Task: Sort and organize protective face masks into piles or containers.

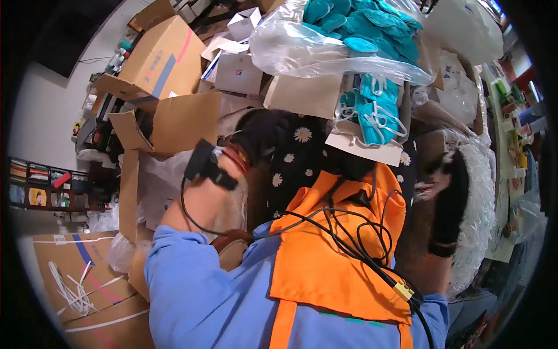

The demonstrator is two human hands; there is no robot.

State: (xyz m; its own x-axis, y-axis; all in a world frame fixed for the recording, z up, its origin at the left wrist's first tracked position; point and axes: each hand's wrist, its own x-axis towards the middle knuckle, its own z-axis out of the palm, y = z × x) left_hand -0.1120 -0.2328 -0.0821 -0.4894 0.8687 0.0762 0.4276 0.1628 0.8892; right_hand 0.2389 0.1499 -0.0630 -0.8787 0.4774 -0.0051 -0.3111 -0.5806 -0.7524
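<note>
My left hand (261, 135), in a black glove, is over the left side of a black daisy-patterned cloth (302, 135). Its fingers blend into the dark cloth, so I cannot make out their pose. At the right, my right hand (453, 189), also black-gloved, is beside a clear plastic bag (474, 221) of white material; motion smears its fingers. Between and beyond the hands stands an open small box (363, 145) holding teal face masks (378, 113) with white straps. Behind it, a large clear plastic bag (285, 49) holds many more teal mask pieces (372, 23).
Open cardboard cartons (154, 64) are stacked at the left, one with a plastic liner (168, 180). Small white boxes (238, 74) lie at the back. A strapped carton (87, 279) is at the lower left. Black cables (349, 232) hang over an orange pouch (337, 262) on my body.
</note>
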